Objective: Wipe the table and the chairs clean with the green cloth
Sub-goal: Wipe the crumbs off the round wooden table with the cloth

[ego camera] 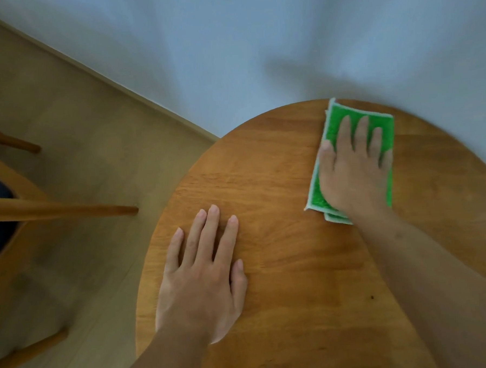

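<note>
The left hand (pixel 204 273) is laid flat on the near left part of the round wooden table (pixel 282 266), its fingers straight and slightly spread, with nothing held. Farther off, toward the table's far right edge, the right hand (pixel 353 166) is pressed palm-down on the folded green cloth (pixel 332 128), the fingers extended over it rather than curled round it. The cloth is spread flat on the tabletop, its white-edged layers seen at the near end, just inside the rim. To the left of the table, a wooden chair (pixel 60 211) with a dark seat is seen on the pale wood floor (pixel 78 122), apart from the table. Beyond the table a plain light wall (pixel 229 44) is seen.
</note>
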A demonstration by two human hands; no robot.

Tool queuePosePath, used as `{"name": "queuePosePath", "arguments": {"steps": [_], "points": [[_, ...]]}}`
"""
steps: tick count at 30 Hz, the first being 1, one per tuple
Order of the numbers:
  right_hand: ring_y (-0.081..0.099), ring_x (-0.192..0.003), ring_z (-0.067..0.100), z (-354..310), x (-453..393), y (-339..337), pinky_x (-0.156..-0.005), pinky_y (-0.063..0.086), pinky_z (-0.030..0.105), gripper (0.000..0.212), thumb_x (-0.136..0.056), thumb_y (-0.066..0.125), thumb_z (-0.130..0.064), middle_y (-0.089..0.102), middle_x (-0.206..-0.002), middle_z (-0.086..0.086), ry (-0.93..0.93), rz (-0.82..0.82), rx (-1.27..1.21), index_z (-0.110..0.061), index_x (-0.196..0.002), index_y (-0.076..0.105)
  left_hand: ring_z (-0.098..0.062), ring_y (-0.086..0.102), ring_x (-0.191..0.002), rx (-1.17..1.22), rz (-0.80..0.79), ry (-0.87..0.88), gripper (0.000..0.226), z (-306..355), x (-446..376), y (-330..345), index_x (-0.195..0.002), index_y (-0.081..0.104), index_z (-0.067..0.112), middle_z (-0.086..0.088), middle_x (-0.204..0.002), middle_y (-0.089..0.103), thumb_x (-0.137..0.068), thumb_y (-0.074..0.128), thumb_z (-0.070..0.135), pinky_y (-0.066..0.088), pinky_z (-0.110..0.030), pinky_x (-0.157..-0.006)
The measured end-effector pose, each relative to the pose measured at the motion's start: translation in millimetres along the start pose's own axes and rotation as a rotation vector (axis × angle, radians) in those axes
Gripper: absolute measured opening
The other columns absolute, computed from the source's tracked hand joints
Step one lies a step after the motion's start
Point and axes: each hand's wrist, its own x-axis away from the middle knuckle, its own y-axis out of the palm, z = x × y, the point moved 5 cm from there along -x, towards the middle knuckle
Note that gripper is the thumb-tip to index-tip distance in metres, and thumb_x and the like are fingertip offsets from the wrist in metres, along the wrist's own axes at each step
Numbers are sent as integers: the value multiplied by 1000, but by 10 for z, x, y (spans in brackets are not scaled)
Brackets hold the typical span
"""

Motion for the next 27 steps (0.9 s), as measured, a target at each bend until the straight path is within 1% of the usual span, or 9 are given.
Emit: {"name": "queuePosePath", "arguments": {"steps": [3, 5, 8, 11, 16, 18, 21, 23, 27], "points": [[-14, -147, 28, -848, 361, 151, -117, -8, 51, 64, -95, -5, -52, -16, -159, 4, -328, -18, 16, -25, -152, -9, -23, 24, -143, -10, -4, 0, 59, -8, -7, 8, -145, 41, 15, -11, -153, 34, -92, 33, 40, 20, -48, -111], [-11, -148, 26, -1279, 651, 251, -116, -10, 49, 63, -94, -4, -49, -9, -161, 1, -585, -58, 3, -29, -153, 0, -23, 26, -141, 4, 19, 6, 59, -14, 0, 11, -142, 45, 12, -11, -152, 35, -90, 34, 39, 22, -48, -111], [-5, -149, 20, -1251, 650, 234, -117, -5, 45, 60, -94, 0, -47, 2, -163, -5, -730, -107, -20, -35, -152, 8, -23, 28, -141, 25, 40, 8, 59, -6, -7, -2, -141, 46, 12, -10, -152, 36, -89, 35, 39, 20, -45, -113], [-4, -149, 19, -688, 244, 108, -120, 2, 47, 58, -95, -1, -51, -2, -162, -6, -607, -38, 21, -37, -152, 2, -23, 27, -141, 24, 30, 9, 60, 9, -23, -5, -143, 44, 15, -10, -153, 35, -89, 35, 40, 13, -42, -114], [16, -146, 32, 916, -109, -153, -117, 16, 53, 57, -100, 16, -40, 19, -160, 12, 12, 87, 13, -20, -153, 21, -23, 28, -142, 47, 77, 19, 60, -4, 3, 14, -143, 44, 15, -11, -153, 34, -89, 37, 40, 19, -46, -113], [14, -146, 33, 1331, 34, -184, -117, 12, 53, 61, -97, 14, -42, 16, -160, 12, 292, 111, -60, -19, -153, 17, -23, 29, -142, 54, 91, 17, 60, -12, 4, 19, -142, 46, 15, -11, -153, 35, -88, 38, 39, 21, -47, -113], [3, -148, 33, 1201, 31, -153, -117, 3, 54, 65, -95, 11, -45, 5, -162, 10, 521, 95, -156, -19, -154, 8, -23, 29, -142, 41, 110, 20, 60, -10, 10, 34, -142, 46, 15, -11, -153, 35, -88, 39, 39, 22, -47, -113], [-1, -148, 35, 786, -149, -153, -116, 0, 56, 62, -98, 15, -44, 1, -162, 11, 508, 92, -192, -18, -155, 6, -24, 30, -141, 47, 131, 18, 60, -17, 11, 30, -141, 47, 15, -11, -152, 37, -87, 40, 39, 23, -47, -112], [-6, -148, 31, -415, -303, -24, -116, -3, 55, 58, -101, 17, -42, -4, -163, 7, 127, 76, -98, -24, -155, 4, -25, 35, -139, 26, 158, 17, 59, -8, -2, 19, -139, 50, 15, -11, -150, 40, -86, 39, 39, 25, -47, -110]]}}
